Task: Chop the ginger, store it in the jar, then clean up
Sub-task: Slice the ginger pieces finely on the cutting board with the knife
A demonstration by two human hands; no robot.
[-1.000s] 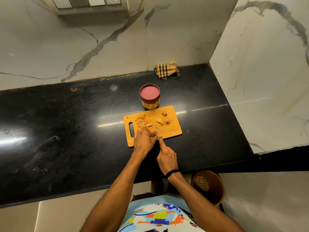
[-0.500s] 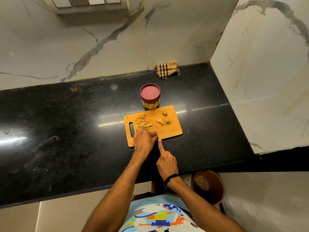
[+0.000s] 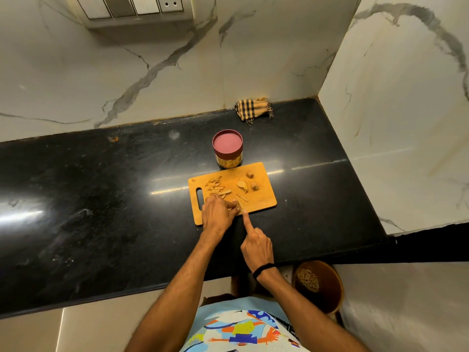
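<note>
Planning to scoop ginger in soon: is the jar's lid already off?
No, the red lid sits on the jar behind the cutting board.

White veined marble walls (image 3: 152, 72), glossy black stone counter (image 3: 88, 199), switch panel (image 3: 132, 6) above

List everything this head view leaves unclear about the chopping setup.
All in the head view:
- The knife: handle hidden inside the right hand; only a sliver of blade shows.
- The ginger piece being cut: covered by fingers of the left hand.
- The jar: contents unseen, its red lid is on.
- The bin: partly hidden by the counter edge; contents too small.
</note>
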